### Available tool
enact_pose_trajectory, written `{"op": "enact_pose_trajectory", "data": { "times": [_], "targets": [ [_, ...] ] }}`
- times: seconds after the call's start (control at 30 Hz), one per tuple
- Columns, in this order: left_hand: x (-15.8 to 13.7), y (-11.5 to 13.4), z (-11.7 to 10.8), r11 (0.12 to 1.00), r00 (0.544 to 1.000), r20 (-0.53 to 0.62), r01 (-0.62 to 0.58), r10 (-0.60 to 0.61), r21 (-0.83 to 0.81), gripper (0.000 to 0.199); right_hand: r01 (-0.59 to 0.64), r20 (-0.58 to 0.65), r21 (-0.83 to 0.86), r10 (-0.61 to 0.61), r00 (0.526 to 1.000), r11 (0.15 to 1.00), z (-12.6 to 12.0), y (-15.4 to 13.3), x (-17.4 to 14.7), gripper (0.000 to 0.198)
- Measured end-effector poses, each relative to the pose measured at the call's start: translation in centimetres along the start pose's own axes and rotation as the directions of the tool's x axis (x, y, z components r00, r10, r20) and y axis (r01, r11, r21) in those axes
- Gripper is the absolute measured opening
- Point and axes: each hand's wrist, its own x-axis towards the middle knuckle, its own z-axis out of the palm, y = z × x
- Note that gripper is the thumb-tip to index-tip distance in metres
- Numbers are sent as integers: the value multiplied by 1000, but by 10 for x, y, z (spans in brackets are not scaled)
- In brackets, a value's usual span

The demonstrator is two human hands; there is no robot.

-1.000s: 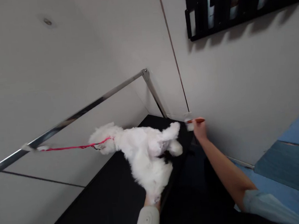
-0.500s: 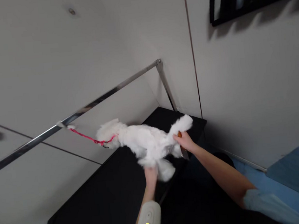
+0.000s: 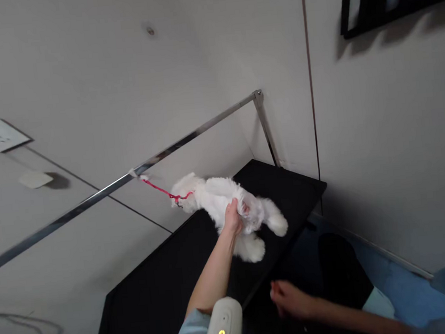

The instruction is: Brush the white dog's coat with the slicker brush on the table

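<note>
One white dog (image 3: 226, 201), one red leash (image 3: 162, 190), one black table (image 3: 171, 292), two hands.

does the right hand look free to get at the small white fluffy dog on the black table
Probably yes: the right hand hangs low by the near edge of the black table, with open space up to the small white fluffy dog, whose back the left hand holds.
</note>
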Motion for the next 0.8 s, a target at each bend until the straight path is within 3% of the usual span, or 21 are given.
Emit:
{"op": "enact_pose_trajectory", "data": {
  "times": [0.03, 0.1, 0.13, 0.2, 0.3, 0.4, 0.5, 0.53, 0.57, 0.6, 0.67, 0.7, 0.73, 0.8],
  "targets": [
    [-4, 1, -1, 999, 999, 33, 32, -31, -35, 48, 37, 145, -137, -17, 989, 990, 7, 15, -9, 37],
    [-11, 0, -1, 989, 992, 48, 123, -119, -86, 40, 173, 266, -313, -89, 960, 934, 8, 20, -16, 34],
    [-14, 0, 0, 980, 986, 37, 163, -160, -110, 35, 254, 249, -365, -169, 954, 896, 2, 9, -13, 32],
    [-18, -1, 4, 962, 974, 15, 225, -226, -155, 26, 392, 77, -451, -403, 912, 802, -22, -34, 5, 23],
    [-20, 3, 10, 932, 953, 16, 298, -302, -204, 22, 518, -147, -571, -701, 698, 636, -73, -120, 44, 11],
    [-20, 11, 17, 910, 941, 0, 326, -338, -257, 27, 585, -231, -631, -843, 485, 509, -118, -184, 66, 8],
    [-20, 17, 20, 898, 938, -46, 313, -343, -310, 39, 636, -426, -613, -874, 234, 469, -138, -201, 66, 6],
    [-20, 17, 20, 895, 939, -66, 300, -339, -329, 42, 665, -470, -583, -862, 192, 466, -139, -198, 65, 6],
    [-19, 17, 20, 893, 939, -90, 282, -332, -350, 44, 701, -478, -535, -853, 209, 472, -137, -191, 64, 6],
    [-19, 16, 19, 892, 940, -122, 253, -318, -375, 44, 732, -454, -466, -845, 283, 496, -133, -183, 65, 6],
    [-17, 12, 16, 885, 941, -202, 162, -272, -436, 39, 733, -386, -293, -777, 497, 614, -120, -164, 71, 8],
    [-16, 9, 14, 877, 941, -241, 101, -237, -470, 34, 703, -396, -211, -717, 574, 679, -113, -155, 75, 10],
    [-15, 6, 11, 863, 942, -271, 38, -200, -504, 29, 675, -447, -142, -656, 609, 724, -106, -146, 81, 13],
    [-14, -2, 4, 818, 945, -310, -91, -110, -568, 21, 672, -591, -58, -568, 573, 738, -90, -132, 92, 18]
  ]
}}
